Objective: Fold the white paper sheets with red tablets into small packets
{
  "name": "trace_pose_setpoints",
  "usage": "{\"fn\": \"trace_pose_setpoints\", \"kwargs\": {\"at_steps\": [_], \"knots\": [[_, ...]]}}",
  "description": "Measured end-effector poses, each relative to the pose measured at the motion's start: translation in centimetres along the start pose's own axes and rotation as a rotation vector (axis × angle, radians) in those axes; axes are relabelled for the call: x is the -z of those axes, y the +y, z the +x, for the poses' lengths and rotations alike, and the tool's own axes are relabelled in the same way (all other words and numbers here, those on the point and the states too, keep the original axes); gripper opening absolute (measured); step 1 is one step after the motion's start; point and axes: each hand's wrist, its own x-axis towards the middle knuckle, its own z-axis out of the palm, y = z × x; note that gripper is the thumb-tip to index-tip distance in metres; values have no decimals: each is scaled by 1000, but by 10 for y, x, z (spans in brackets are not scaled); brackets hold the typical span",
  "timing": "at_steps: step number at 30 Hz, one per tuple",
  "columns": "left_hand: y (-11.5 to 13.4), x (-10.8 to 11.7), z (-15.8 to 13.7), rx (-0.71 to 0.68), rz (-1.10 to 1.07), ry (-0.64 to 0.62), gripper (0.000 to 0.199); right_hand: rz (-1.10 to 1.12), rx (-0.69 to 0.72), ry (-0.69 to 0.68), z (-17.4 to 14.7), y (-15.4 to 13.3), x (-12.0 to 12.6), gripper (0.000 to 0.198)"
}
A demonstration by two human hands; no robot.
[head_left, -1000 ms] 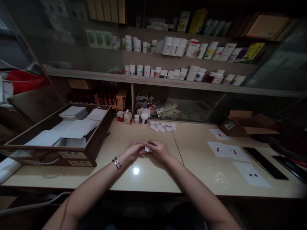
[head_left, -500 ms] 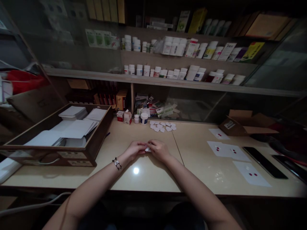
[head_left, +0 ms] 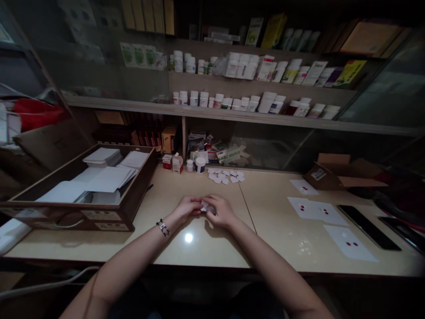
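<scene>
At the middle of the counter, my left hand [head_left: 189, 208] and my right hand [head_left: 219, 210] meet over a small piece of folded white paper [head_left: 204, 206]. The fingers of both are closed on it, hiding most of the paper. Beyond them lies a group of small folded white paper packets [head_left: 226, 176]. To my right, flat paper sheets [head_left: 350, 254] carry dark red and white pills [head_left: 348, 244]. A white bottle with a blue label [head_left: 200, 166], a smaller white bottle [head_left: 189, 166] and small red-and-white boxes [head_left: 177, 165] stand at the back.
A wooden drawer [head_left: 128, 206] with stacks of white paper [head_left: 104, 179] takes up the left side. At right lie a black phone [head_left: 368, 227] and an open cardboard box [head_left: 332, 177]. Shelves of medicine bottles [head_left: 267, 102] rise behind the counter [head_left: 275, 248].
My right fingers have shifted on the paper, and more of its folded white surface shows between the hands. The left hand stays in place. The view has tilted slightly.
</scene>
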Motion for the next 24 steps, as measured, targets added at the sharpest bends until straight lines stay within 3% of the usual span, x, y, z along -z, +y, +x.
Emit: {"fn": "trace_pose_setpoints", "kwargs": {"at_steps": [4, 8, 18, 24], "knots": [[0, -3, -1, -35, 40, 31, 19, 260, -324, -35, 5, 12, -8, 29], [-2, -6, -1, -71, 89, 26, 20, 388, -443, -84, 7, 22, -18, 32], [-1, -7, -3, -45, 188, 11, 32, 276, -455, -3, 5, 21, -18, 32], [-7, -10, -2, -165, 313, 32, 37, 164, -486, 1, 5, 17, -18, 32]]}}
